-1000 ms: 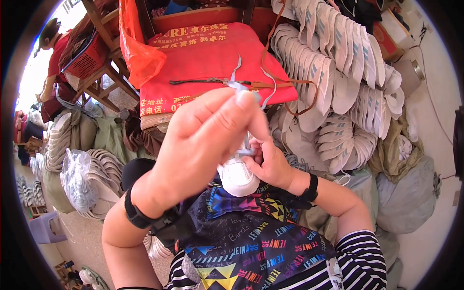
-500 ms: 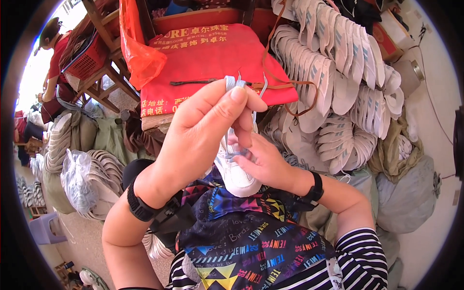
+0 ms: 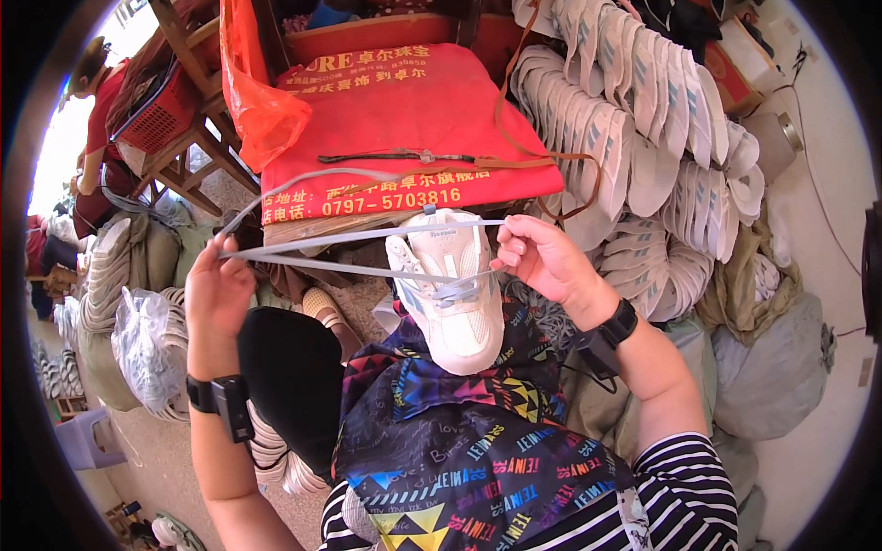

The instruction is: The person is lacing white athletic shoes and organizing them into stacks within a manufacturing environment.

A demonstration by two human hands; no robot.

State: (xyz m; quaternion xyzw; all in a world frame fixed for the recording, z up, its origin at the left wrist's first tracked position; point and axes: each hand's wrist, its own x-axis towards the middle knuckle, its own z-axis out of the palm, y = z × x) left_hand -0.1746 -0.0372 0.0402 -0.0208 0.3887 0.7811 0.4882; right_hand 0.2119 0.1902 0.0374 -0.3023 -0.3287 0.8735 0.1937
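A white sneaker point(image 3: 455, 294) rests toe-down on my lap, on a black apron with colourful triangles point(image 3: 478, 441). A grey shoelace point(image 3: 349, 253) runs through its eyelets and stretches out to the left. My left hand point(image 3: 216, 294) pinches the lace ends far to the left of the shoe. My right hand point(image 3: 542, 262) pinches the lace just right of the shoe's collar. Both wrists carry black bands.
A red cloth-covered box point(image 3: 413, 129) with a strap on top stands ahead. Rows of white shoe soles point(image 3: 643, 138) pile at the right. Stuffed grey sacks point(image 3: 772, 358) lie lower right, bagged soles point(image 3: 138, 331) at left. A person in red point(image 3: 92, 119) sits far left by wooden stools.
My left hand has swung from above the shoe out to the left, pulling the lace taut. The shoe, hidden behind my hands before, is uncovered.
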